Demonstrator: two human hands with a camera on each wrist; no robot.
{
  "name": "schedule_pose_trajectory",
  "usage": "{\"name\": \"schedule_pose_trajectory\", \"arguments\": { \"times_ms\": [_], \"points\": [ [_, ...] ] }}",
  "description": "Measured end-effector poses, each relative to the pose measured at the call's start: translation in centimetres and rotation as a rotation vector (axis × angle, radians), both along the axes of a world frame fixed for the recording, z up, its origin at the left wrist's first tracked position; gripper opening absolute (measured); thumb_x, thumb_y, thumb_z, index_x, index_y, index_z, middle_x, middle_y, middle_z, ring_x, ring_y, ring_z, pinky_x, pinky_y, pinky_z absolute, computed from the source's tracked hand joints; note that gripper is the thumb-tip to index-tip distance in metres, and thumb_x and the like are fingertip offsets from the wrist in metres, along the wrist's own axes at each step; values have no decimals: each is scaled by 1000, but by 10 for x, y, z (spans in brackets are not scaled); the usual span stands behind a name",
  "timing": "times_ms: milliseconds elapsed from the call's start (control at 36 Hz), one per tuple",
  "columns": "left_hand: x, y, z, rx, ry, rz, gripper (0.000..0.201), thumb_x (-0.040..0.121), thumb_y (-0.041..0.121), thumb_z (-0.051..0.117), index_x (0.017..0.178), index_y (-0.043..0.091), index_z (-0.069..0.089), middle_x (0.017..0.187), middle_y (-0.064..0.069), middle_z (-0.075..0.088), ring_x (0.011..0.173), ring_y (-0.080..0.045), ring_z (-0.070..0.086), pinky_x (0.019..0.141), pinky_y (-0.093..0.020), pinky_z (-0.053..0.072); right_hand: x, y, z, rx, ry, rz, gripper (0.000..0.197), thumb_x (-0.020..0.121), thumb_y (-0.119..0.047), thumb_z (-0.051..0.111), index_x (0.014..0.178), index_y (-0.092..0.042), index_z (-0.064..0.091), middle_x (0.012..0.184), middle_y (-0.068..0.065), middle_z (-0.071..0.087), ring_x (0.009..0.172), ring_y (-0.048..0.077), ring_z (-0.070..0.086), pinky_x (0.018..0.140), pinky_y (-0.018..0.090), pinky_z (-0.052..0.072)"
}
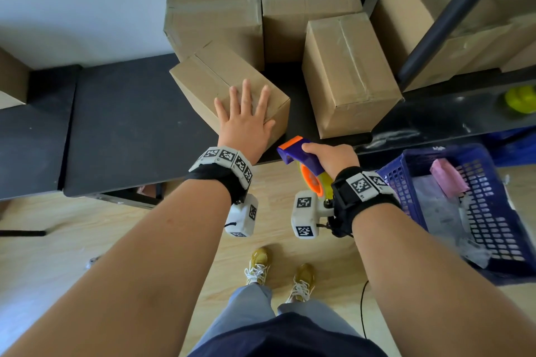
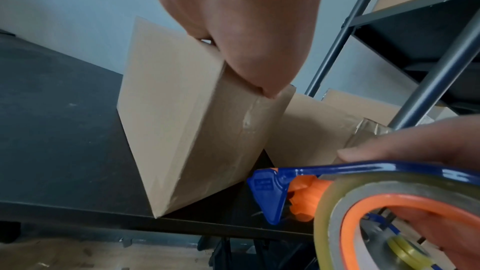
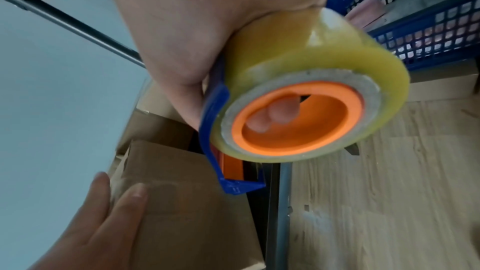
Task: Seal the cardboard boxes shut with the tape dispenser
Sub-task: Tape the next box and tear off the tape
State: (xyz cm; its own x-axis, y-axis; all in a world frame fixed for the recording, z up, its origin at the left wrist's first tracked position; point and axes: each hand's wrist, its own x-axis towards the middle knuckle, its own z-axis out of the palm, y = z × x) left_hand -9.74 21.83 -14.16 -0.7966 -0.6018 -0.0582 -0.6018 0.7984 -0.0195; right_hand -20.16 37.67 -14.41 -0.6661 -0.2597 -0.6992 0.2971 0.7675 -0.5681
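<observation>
A small cardboard box [image 1: 208, 78] [image 2: 168, 122] [image 3: 192, 208] lies skewed on the black table [image 1: 121, 124], near its front edge. My left hand [image 1: 246, 116] [image 3: 103, 213] rests flat on the box's top with straight, spread fingers; its thumb [image 2: 259, 65] lies at the box's near edge. My right hand [image 1: 330, 159] [image 3: 207, 28] grips a blue and orange tape dispenser [image 1: 301, 159] [image 2: 272, 190] [image 3: 233, 163] with a roll of clear tape [image 3: 311, 89] [image 2: 363, 213], held just off the table's front edge, right of the box. Clear tape shows on the box's end face.
Several taped cardboard boxes [image 1: 345, 72] stand behind and to the right on the table. A dark metal shelf post [image 1: 452, 14] slants at the right, with more boxes behind it. A blue plastic crate [image 1: 470, 206] sits by my right arm. Wooden floor [image 1: 58, 240] lies below.
</observation>
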Motion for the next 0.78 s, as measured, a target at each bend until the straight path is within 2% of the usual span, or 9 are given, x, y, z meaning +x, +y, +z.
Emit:
{"name": "schedule_pose_trajectory", "arguments": {
  "times_ms": [56,83,194,278,389,472,556,667,778],
  "points": [
    [-1,4,1,20,14,20,63,100,52,16,153,26,-7,160,-10,-11,147,-35,-8,112,-66,0,-3,5,2,-6,2,-5,41,84,-48,73,82,-9,61,74,6,67,60,15,60,52,26,40],
    [-1,6,0,21,21,21,61,101,51,13,153,27,-7,161,-6,-11,147,-33,-9,111,-67,-1,-4,7,3,-13,10,-4,41,84,-48,73,82,-9,61,77,7,67,62,15,60,54,26,41],
    [-3,7,-2,39,14,9,54,102,45,8,153,31,-4,162,5,-3,148,-28,-5,109,-70,-2,-2,14,5,-6,23,-12,51,78,-54,75,96,-6,70,90,9,74,85,24,70,80,34,53],
    [-4,5,0,52,-1,-1,54,103,42,9,153,29,-3,162,3,-3,148,-30,-4,113,-64,0,1,18,9,-34,31,-22,54,74,-57,76,95,-7,72,87,10,76,85,25,73,90,40,57],
    [-5,4,-1,54,4,-12,54,103,42,13,154,28,0,162,1,-1,148,-29,-2,117,-56,3,1,23,22,-110,33,-30,45,78,-52,75,76,-7,72,71,11,75,69,23,71,79,37,57],
    [-3,0,3,60,12,-19,55,102,45,15,154,29,4,162,2,3,148,-28,2,117,-54,7,-1,23,37,-184,90,-33,43,78,-50,76,75,-8,72,77,12,76,75,26,71,80,39,55],
    [-1,-2,11,48,62,-16,57,100,50,19,153,30,15,161,-2,9,147,-26,10,117,-49,14,-5,20,50,-226,150,-22,38,81,-48,74,77,-11,71,81,7,74,76,21,67,72,33,49],
    [7,-4,9,193,173,91,61,101,48,18,155,21,8,162,-5,-5,149,-22,-5,121,-41,2,-7,18,63,-257,143,-50,41,79,-48,75,80,-6,74,75,7,74,72,22,68,69,33,51],
    [10,-8,1,217,124,131,59,103,43,13,155,18,3,162,-1,-5,148,-17,-8,120,-36,-4,-5,12,78,-347,86,-99,46,79,-42,77,81,4,74,68,14,72,57,24,65,62,34,56]
  ]
}}
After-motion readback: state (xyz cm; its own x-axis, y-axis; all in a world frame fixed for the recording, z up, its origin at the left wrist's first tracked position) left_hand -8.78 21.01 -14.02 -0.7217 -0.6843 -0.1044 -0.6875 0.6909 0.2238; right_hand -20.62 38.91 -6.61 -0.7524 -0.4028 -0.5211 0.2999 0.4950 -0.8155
